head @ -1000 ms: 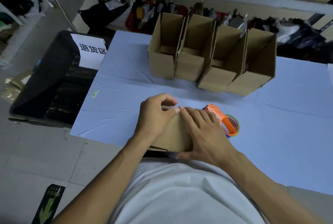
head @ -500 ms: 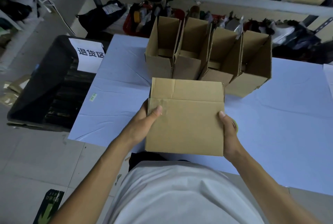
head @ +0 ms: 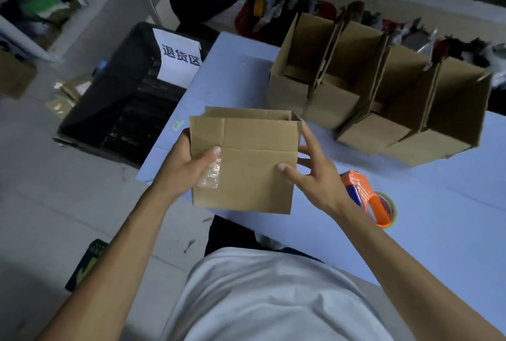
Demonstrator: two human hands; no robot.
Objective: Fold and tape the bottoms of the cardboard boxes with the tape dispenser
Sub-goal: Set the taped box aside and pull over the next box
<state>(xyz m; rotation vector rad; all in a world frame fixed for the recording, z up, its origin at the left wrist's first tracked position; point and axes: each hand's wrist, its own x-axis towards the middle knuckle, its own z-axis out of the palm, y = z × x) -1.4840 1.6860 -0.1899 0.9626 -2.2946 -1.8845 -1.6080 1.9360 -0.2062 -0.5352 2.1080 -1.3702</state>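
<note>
A small brown cardboard box [head: 254, 170] is held up above the near edge of the pale blue table [head: 424, 231], its open top facing away from me. A strip of clear tape shows on its near face by my left thumb. My left hand [head: 183, 168] grips the box's left side, thumb on the front. My right hand [head: 315, 176] touches the right edge with spread fingers and its thumb on the front face. The orange tape dispenser [head: 369, 201] lies on the table just right of my right wrist.
Several open cardboard boxes [head: 383, 99] stand in a row at the back of the table. A black bin [head: 115, 105] with a white paper sign stands on the floor to the left. Cluttered shelves run along the far side.
The box has been lifted off the table and turned upright in both hands, then shifted slightly left. The tape dispenser, hidden half a second ago, shows again.
</note>
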